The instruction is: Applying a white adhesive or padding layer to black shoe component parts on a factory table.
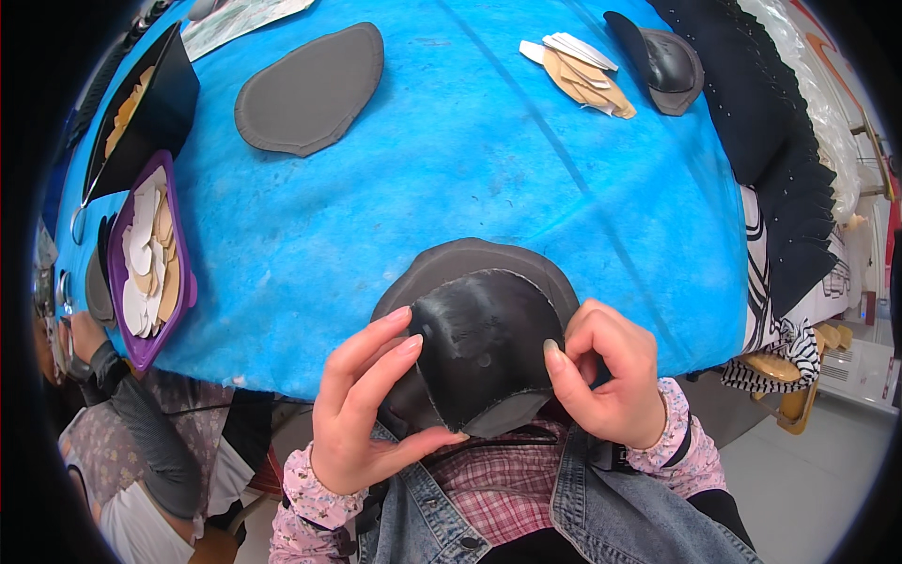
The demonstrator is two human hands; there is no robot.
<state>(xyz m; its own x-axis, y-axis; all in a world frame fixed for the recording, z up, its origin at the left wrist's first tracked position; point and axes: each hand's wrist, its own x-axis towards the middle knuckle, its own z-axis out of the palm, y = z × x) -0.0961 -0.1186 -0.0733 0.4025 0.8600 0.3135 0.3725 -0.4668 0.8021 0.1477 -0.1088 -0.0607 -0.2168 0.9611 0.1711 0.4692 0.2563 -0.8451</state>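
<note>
A glossy black curved panel (484, 338) is held up in front of me at the table's near edge, bent into a dome shape. My left hand (362, 409) is closed around its left side, fingertips on the upper edge and thumb at the lower corner. On the opposite edge, my right hand (611, 371) pinches the panel between thumb and curled fingers. Behind it a rounded dark grey foam pad (470, 256) shows; whether the two are joined I cannot tell.
On the blue-covered table (451, 169) lies another grey pad (310, 89). A purple basket (176, 310) of paper pieces and a black bin (141, 122) stand left. Paper pieces (583, 75), a black moulded piece (669, 70) and stacked black pieces (799, 207) lie right. A co-worker's arm (150, 432) is at left.
</note>
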